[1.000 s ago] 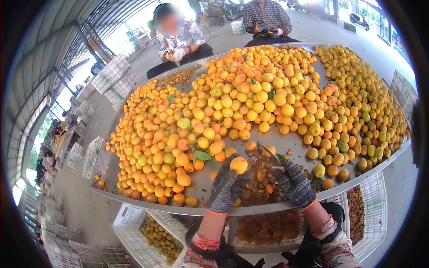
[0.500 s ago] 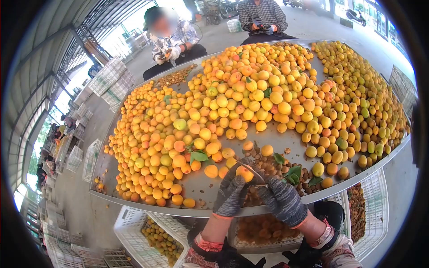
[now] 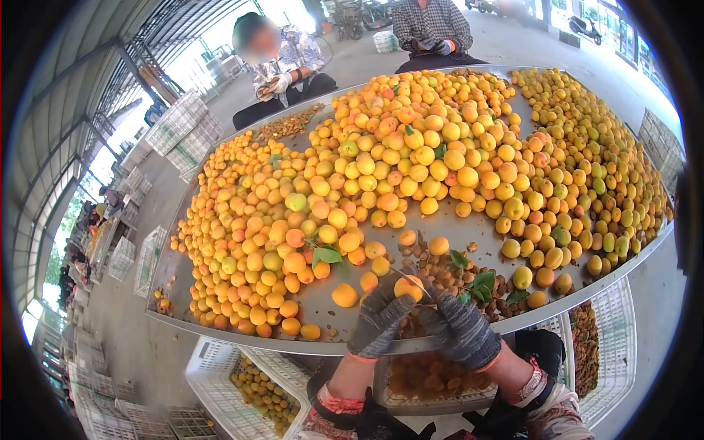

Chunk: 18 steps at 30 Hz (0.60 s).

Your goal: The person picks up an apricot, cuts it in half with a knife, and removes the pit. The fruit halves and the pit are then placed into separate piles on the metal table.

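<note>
My left hand (image 3: 380,323), in a dark grey knit glove, is closed around an orange-yellow apricot (image 3: 408,288) just above the table's near edge. Beside it my right hand (image 3: 462,330), gloved alike, has its fingers curled around a thin metal tool, mostly hidden by the fingers. A slender line of this tool (image 3: 400,272) shows against the apricot. Brown apricot pits (image 3: 438,275) lie spread beyond both hands, with green leaves (image 3: 482,284) among them. A loose apricot (image 3: 345,295) rests on the metal left of my left hand.
Apricots (image 3: 396,161) are heaped over the metal table (image 3: 455,227). Below its near edge stand a white crate (image 3: 209,367) with yellow-green fruit, a container of orange halves (image 3: 433,375), and a crate of brown pieces (image 3: 585,345). Two people (image 3: 282,62) sit across the table.
The apricot in my left hand has shifted slightly right and down, and my right fingers have moved closer to it. A loose apricot to the left sits nearer the edge.
</note>
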{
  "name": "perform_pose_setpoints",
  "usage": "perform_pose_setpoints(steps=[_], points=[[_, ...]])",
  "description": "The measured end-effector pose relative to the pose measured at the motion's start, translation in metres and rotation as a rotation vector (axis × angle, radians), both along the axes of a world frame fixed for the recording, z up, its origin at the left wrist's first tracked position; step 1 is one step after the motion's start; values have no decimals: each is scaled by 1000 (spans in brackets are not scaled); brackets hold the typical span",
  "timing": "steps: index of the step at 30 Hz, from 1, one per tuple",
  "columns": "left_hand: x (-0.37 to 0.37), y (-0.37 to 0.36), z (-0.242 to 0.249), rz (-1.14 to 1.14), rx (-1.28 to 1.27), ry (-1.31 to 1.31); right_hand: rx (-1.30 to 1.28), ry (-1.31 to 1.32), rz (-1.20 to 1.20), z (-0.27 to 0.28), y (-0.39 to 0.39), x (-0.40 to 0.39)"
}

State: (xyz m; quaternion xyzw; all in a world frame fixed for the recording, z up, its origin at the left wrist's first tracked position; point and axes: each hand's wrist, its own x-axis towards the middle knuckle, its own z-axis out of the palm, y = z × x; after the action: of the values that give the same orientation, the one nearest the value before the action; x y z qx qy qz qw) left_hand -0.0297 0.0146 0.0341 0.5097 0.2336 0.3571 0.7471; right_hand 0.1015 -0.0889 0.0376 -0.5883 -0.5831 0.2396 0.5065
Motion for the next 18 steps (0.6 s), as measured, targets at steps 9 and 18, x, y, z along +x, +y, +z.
perform_pose_setpoints(steps=[9, 18], points=[[15, -21, 2, 64, -70, 81, 176, -100, -93, -8, 5, -9], [6, -7, 5, -38, 29, 198, -36, -45, -4, -12, 4, 0]])
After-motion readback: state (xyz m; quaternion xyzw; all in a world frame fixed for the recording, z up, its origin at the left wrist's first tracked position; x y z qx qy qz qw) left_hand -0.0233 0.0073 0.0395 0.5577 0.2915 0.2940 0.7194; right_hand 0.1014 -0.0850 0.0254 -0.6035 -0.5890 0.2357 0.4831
